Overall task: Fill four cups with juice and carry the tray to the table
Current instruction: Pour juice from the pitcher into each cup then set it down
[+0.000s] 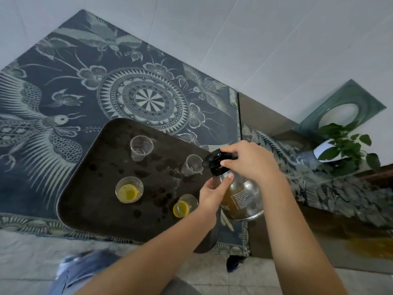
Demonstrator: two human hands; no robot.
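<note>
A dark tray lies on a blue patterned cloth and carries several clear plastic cups. The two near cups hold yellow juice. The two far cups look empty. A glass juice bottle with amber liquid stands at the tray's right edge. My left hand grips the bottle's neck. My right hand closes on its black cap.
The blue patterned cloth covers a low table. To the right sit a leafy plant in a white pot and a green square dish. Pale tiled floor lies near my legs.
</note>
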